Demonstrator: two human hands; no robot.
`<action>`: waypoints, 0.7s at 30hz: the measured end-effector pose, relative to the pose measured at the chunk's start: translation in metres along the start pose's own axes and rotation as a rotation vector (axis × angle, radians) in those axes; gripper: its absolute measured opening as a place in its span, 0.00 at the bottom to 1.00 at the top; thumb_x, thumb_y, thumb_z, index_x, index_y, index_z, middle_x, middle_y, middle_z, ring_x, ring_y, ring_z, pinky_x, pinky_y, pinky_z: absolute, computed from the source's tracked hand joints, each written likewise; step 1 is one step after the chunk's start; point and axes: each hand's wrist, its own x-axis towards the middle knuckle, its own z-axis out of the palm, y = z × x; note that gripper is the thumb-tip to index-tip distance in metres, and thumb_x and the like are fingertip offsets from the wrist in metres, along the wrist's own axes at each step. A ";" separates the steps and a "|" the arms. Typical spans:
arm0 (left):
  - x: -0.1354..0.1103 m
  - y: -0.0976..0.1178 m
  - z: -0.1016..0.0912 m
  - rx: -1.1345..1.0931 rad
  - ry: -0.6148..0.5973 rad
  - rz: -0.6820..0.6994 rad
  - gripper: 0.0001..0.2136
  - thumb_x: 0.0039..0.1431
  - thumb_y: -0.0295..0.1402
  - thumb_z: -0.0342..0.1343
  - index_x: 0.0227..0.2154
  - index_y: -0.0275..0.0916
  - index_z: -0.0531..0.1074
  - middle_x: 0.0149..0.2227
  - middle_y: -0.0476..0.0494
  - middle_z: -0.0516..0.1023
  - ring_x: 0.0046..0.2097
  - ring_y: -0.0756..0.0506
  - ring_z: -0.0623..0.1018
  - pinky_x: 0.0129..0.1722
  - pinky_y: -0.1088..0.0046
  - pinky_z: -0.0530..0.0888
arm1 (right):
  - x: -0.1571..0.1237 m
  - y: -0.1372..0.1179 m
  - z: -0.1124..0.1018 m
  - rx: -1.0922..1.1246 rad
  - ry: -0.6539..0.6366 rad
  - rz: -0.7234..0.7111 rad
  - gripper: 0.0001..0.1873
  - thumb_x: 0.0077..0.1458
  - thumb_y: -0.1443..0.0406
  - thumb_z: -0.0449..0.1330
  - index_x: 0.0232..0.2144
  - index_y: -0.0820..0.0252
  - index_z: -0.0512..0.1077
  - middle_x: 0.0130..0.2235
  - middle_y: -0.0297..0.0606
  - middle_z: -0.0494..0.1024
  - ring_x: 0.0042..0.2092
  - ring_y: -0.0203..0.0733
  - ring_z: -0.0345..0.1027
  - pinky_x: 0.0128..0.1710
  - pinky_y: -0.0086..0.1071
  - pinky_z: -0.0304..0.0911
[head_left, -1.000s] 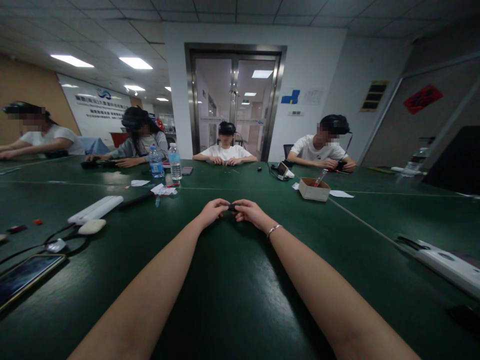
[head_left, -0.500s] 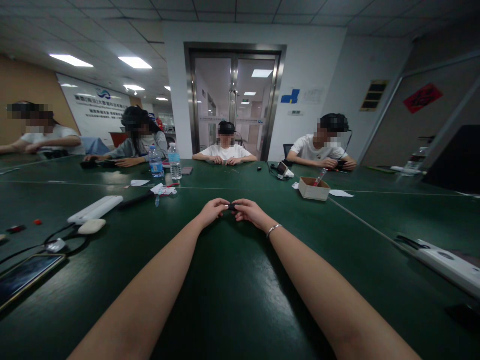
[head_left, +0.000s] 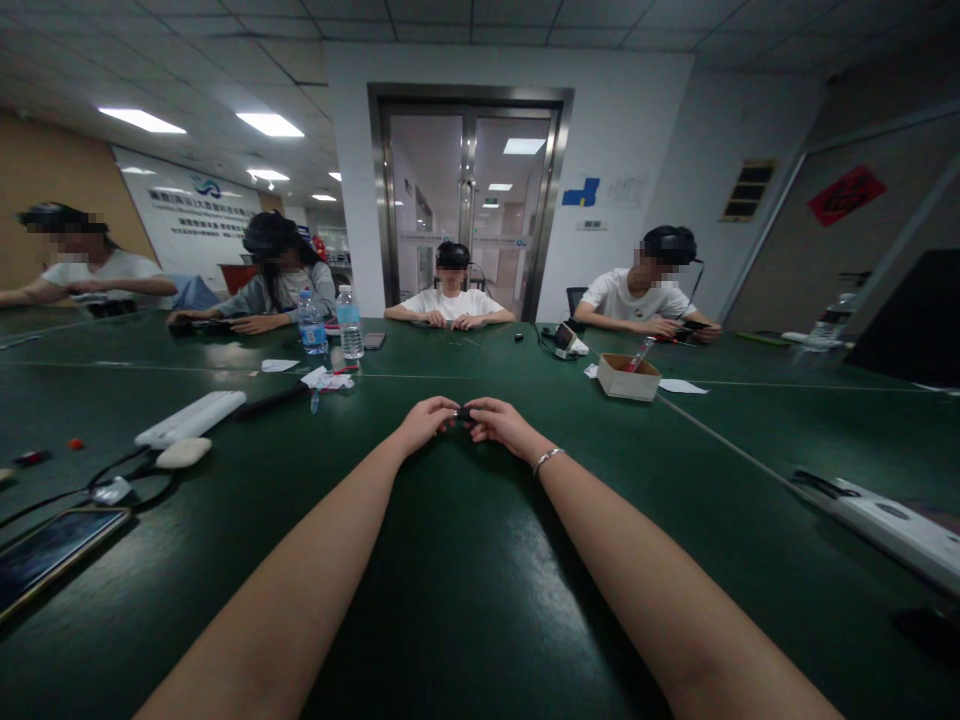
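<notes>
Both arms stretch forward over the green table [head_left: 480, 560], and the hands meet near its middle. Between my fingertips is a small black object with a pale, shiny end [head_left: 464, 413]; its kind is too small to make out. My left hand [head_left: 427, 424] pinches the pale end with thumb and forefinger. From the other side, my right hand [head_left: 501, 424] grips the black part, its other fingers curled below. A silver bracelet [head_left: 547, 460] circles my right wrist. The fingers cover much of the object.
On the left lie a phone [head_left: 56, 555], a white device [head_left: 191, 418] and cables. Water bottles [head_left: 350, 325] and paper scraps [head_left: 327, 380] stand or lie farther off. A small box [head_left: 628, 380] sits at right, with a white power strip [head_left: 896, 530] nearer. Several people sit across the table.
My hands and the small black object stay practically in place. Across the table, the person at right has shifted their hands and a dark item; the person at far left has moved slightly.
</notes>
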 end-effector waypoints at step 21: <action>-0.006 0.006 0.000 0.226 -0.024 0.137 0.14 0.47 0.42 0.55 0.33 0.37 0.71 0.27 0.47 0.72 0.27 0.50 0.70 0.27 0.76 0.67 | -0.008 -0.002 0.022 -1.113 0.113 -0.279 0.13 0.42 0.66 0.66 0.31 0.63 0.69 0.31 0.36 0.70 0.32 0.37 0.63 0.30 0.28 0.57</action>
